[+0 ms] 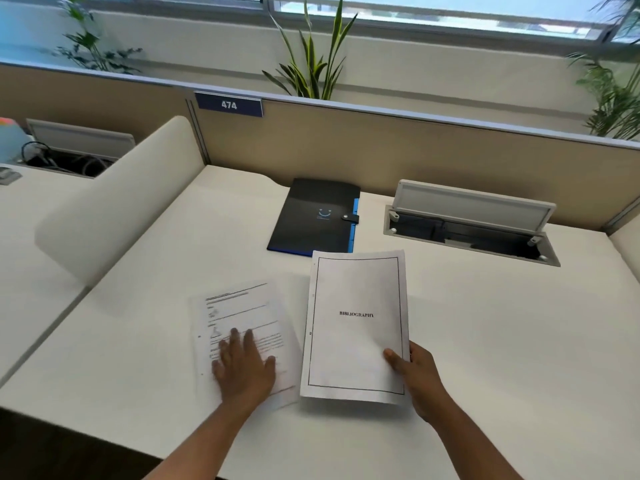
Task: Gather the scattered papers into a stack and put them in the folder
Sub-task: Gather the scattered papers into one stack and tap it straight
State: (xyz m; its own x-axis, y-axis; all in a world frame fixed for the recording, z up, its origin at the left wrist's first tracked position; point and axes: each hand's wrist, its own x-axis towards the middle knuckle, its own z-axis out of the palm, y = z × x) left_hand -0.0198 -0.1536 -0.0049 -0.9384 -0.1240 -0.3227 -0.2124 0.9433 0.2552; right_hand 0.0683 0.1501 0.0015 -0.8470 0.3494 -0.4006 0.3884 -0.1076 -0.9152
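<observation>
2 sheets are in play on the white bench (485,341). The left hand (244,367) lies flat on a printed page (242,317), fingers (235,341) spread and pressing it down. The right hand (417,374) pinches the lower right corner of the "BIBLIOGRAPHY" sheet (356,323), thumb on top and the rest underneath, holding it lifted just beside the other page; its left edge seems to overlap that page slightly. Whether more sheets lie under either one I cannot tell.

Behind them the black folder (317,216) lies flat and looks snapped shut, its near edge partly hidden by the lifted sheet. To its right is an open cable hatch (471,226).

Held by 1 corner, the lifted sheet could sag or crease as it swings over. The pressed page may skid on the smooth bench and leave the stack crooked. And with both hands busy, the folder's clasp is not yet undone, so the stack could fan apart while someone fumbles it open.
</observation>
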